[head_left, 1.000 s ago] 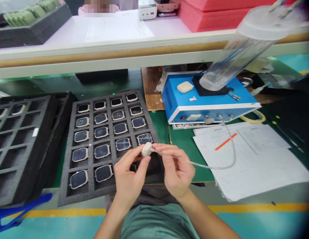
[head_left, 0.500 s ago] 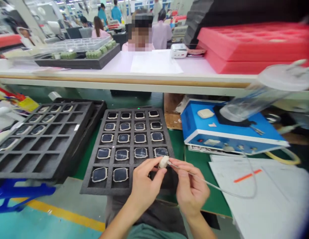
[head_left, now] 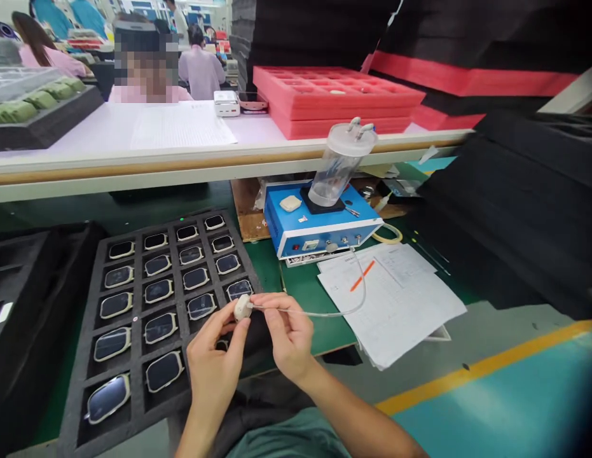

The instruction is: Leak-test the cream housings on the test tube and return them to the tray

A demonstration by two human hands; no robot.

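My left hand (head_left: 217,353) pinches a small cream watch case (head_left: 242,308) between thumb and fingers, above the near right part of a dark foam tray (head_left: 138,292). Smartwatch faces with cream frames sit in the tray's compartments. My right hand (head_left: 290,334) is closed on the end of a thin clear tube (head_left: 334,313), its tip against or right beside the case; actual contact is too small to tell. That tube curves back to the front of a blue machine (head_left: 327,232). On the machine stand a tilted-looking clear cylinder (head_left: 336,168) and another cream piece (head_left: 290,203).
Printed sheets (head_left: 395,305) with an orange strip lie right of my hands. A second dark foam tray (head_left: 19,299) is at the left. Red foam trays (head_left: 338,105) rest on the shelf (head_left: 191,172); black foam stacks (head_left: 524,210) rise at the right. People sit beyond the shelf.
My view has swung to the right, so the trays and machine appear further left. Both hands keep the same hold, the tube tip staying at the watch case.
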